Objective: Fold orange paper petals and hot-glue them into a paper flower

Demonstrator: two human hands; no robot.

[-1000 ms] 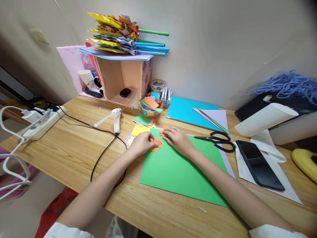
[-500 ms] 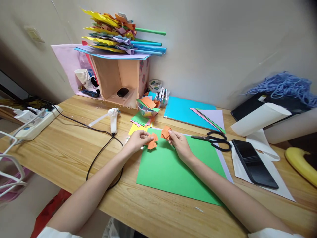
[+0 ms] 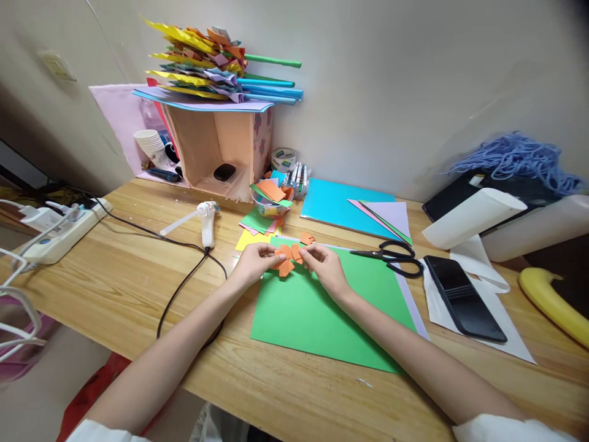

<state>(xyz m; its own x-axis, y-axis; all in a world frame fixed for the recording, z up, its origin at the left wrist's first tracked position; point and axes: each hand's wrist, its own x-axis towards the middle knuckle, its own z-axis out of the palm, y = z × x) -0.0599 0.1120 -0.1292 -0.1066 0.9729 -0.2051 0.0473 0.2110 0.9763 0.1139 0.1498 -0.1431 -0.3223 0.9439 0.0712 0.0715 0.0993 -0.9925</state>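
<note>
My left hand [image 3: 254, 264] pinches a folded orange paper piece [image 3: 286, 268] with petal-like flaps, above the upper left part of a green paper sheet [image 3: 331, 313]. Close beside it, my right hand [image 3: 326, 267] has thumb and finger closed on another small orange folded paper [image 3: 296, 252]. The two orange papers meet or overlap; I cannot tell whether they are joined. Just beyond my right fingers, one more orange folded piece [image 3: 308, 238] lies at the sheet's far edge.
Black scissors [image 3: 391, 256] and a phone [image 3: 464, 298] lie to the right. On the left stands a white glue gun [image 3: 208, 224] with its black cable looping. A bowl of paper pieces [image 3: 270, 201] sits behind, near a box [image 3: 221, 147] topped with paper flowers [image 3: 197, 67].
My right hand has moved left, bringing a small orange folded paper up against the one in my left hand. Another orange piece now shows behind it. The view has shifted slightly.
</note>
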